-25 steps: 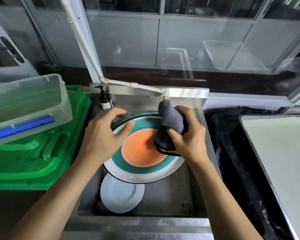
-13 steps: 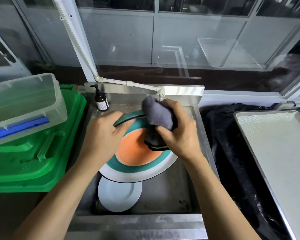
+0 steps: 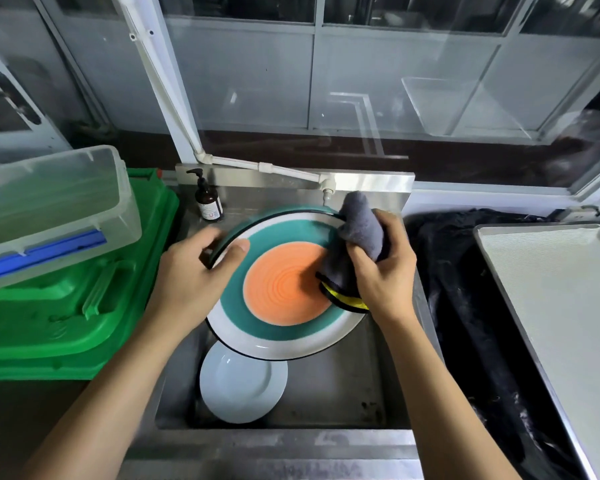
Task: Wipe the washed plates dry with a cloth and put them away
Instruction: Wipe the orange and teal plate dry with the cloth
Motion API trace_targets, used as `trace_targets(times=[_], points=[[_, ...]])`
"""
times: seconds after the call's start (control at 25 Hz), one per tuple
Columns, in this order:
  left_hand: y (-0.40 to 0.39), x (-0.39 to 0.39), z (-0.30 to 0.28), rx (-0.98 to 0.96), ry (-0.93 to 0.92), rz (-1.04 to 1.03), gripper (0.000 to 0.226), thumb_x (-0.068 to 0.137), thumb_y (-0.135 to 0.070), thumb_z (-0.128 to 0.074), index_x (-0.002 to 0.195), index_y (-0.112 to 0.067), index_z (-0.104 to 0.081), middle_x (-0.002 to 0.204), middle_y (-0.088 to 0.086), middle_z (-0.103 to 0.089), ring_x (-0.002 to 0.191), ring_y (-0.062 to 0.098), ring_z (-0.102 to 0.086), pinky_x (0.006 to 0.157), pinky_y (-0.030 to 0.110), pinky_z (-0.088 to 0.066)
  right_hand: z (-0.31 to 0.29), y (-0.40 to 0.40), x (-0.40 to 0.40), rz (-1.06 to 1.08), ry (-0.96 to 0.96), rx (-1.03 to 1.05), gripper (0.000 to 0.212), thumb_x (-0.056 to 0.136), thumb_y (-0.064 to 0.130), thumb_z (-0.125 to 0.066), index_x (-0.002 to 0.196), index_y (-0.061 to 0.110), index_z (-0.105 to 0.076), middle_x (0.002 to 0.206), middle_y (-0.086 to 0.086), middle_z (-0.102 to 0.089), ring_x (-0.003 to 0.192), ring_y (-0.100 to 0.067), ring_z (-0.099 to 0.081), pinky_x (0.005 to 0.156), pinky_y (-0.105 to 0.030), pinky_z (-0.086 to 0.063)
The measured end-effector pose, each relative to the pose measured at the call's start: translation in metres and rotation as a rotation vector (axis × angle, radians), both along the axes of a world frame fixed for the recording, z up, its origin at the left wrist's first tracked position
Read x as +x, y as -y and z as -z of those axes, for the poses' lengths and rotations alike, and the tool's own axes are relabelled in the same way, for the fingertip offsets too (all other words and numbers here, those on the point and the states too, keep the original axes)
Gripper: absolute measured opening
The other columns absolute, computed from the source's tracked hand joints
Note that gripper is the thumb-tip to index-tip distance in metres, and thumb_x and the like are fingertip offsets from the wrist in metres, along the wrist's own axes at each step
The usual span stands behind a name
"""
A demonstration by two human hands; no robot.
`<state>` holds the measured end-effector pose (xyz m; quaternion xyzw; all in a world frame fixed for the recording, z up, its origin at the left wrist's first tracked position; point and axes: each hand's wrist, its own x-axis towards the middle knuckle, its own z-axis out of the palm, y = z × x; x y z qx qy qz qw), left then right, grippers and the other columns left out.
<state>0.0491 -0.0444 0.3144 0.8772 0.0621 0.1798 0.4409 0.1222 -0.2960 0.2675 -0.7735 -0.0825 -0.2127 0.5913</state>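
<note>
From the head camera, the step in hand looks to be the drying of the large round ceramic plate with the orange centre, teal ring and white rim (image 3: 278, 296), held tilted above the stainless steel sink (image 3: 343, 386). The left hand (image 3: 191, 275) grips the plate's left edge, thumb on the face and fingers curled behind the rim. The right hand (image 3: 378, 268) clutches a bunched grey cloth with a yellow-and-black edge (image 3: 357, 233) and presses it against the right side of the plate's face. Below that plate, a small pale blue round plate (image 3: 239, 386) lies in the sink, seemingly not yet dried. The next move probably calls for working the cloth round the rest of the face and the back, with the left hand turning the plate, before it is put away.

The large plate's far rim is blurred, so any wetness cannot be judged. Its back is hidden, as are the left fingertips behind it. Where the plates belong is not evident.
</note>
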Motion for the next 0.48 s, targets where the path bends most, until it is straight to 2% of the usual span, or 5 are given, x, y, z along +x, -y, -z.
trace_targets(times=[0.12, 0.2, 0.32, 0.4, 0.48], points=[[0.012, 0.013, -0.017, 0.149, -0.014, 0.151, 0.025, 0.085, -0.045, -0.07, 0.1, -0.025, -0.068, 0.089, -0.009, -0.073, 0.083, 0.008, -0.068, 0.074, 0.031, -0.053, -0.02, -0.009, -0.009, -0.192, 0.111, -0.271, 0.051, 0.075, 0.026, -0.069, 0.125, 0.029, -0.058, 0.11, 0.029, -0.064, 0.097, 0.006, -0.062, 0.083, -0.014, -0.047], [0.021, 0.02, -0.026, 0.304, -0.06, 0.239, 0.034, 0.077, -0.044, -0.066, 0.103, -0.023, -0.07, 0.088, -0.001, -0.076, 0.085, 0.021, -0.071, 0.07, 0.036, -0.055, -0.03, -0.019, -0.016, -0.291, 0.203, -0.423, 0.055, 0.076, 0.031, -0.07, 0.13, 0.031, -0.055, 0.114, 0.014, -0.066, 0.098, -0.009, -0.065, 0.083, -0.023, -0.051], [0.02, 0.022, -0.03, 0.396, -0.039, 0.293, 0.032, 0.074, -0.043, -0.06, 0.092, -0.019, -0.072, 0.067, -0.003, -0.07, 0.069, 0.023, -0.065, 0.057, 0.029, -0.047, -0.037, -0.023, -0.022, -0.299, 0.264, -0.436, 0.054, 0.078, 0.031, -0.07, 0.13, 0.028, -0.056, 0.115, 0.003, -0.067, 0.097, -0.017, -0.065, 0.083, -0.024, -0.051], [0.022, 0.018, -0.027, 0.401, 0.033, 0.285, 0.038, 0.078, -0.045, -0.052, 0.092, -0.016, -0.071, 0.077, 0.005, -0.073, 0.077, 0.032, -0.066, 0.063, 0.036, -0.049, -0.038, -0.019, -0.024, -0.296, 0.245, -0.403, 0.055, 0.078, 0.028, -0.071, 0.131, 0.024, -0.058, 0.117, 0.003, -0.068, 0.099, -0.018, -0.065, 0.084, -0.027, -0.052], [0.025, 0.014, -0.022, 0.376, 0.06, 0.256, 0.041, 0.082, -0.047, -0.05, 0.091, -0.013, -0.07, 0.085, 0.012, -0.072, 0.079, 0.034, -0.066, 0.066, 0.041, -0.05, -0.035, -0.018, -0.025, -0.256, 0.229, -0.417, 0.055, 0.079, 0.033, -0.072, 0.132, 0.026, -0.057, 0.118, 0.003, -0.068, 0.1, -0.022, -0.066, 0.082, -0.037, -0.055]])
